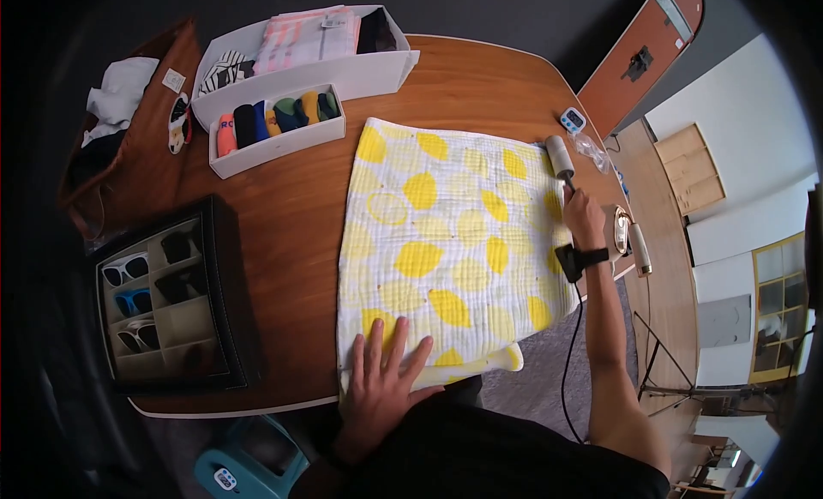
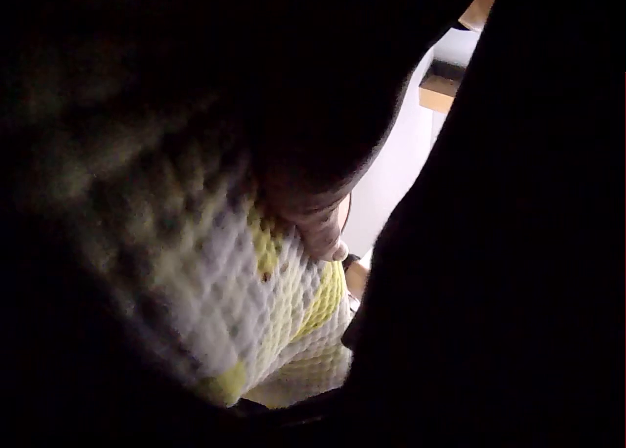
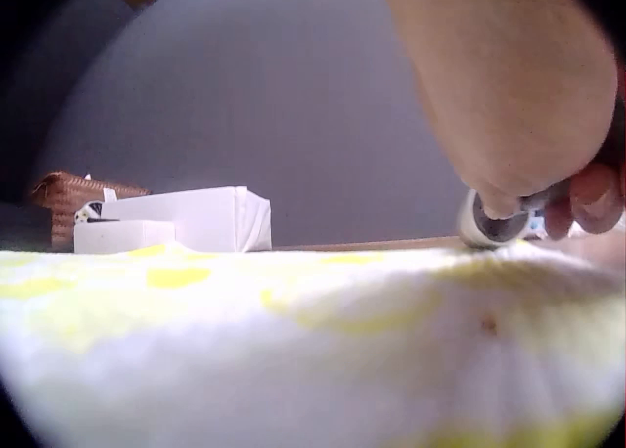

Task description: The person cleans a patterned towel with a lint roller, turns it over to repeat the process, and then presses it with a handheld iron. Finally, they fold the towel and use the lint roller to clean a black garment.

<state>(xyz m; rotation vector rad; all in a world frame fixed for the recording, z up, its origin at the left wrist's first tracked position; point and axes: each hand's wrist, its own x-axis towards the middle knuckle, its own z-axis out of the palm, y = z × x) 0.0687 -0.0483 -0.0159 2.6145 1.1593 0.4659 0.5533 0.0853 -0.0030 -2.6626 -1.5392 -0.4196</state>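
A white quilted cloth with yellow lemons (image 1: 446, 233) lies spread on the wooden table, its near edge hanging over the front. The right hand (image 1: 585, 218) grips the handle of a lint roller (image 1: 560, 156), whose pale cylinder lies at the cloth's far right corner. In the right wrist view the roller (image 3: 489, 223) shows beyond the cloth (image 3: 245, 340), below the right hand (image 3: 528, 96). With fingers spread, the left hand (image 1: 383, 392) rests flat on the near left corner. The left wrist view is dark; part of the left hand (image 2: 318, 223) touches the cloth (image 2: 215, 282).
On the left stand a sunglasses case (image 1: 176, 310), a brown basket (image 1: 137, 130), a white box of folded cloths (image 1: 326, 75) and a smaller box of rolled socks (image 1: 283, 143). A timer (image 1: 573, 120) and clear plastic lie at the far right; a teal stool (image 1: 249, 465) stands below.
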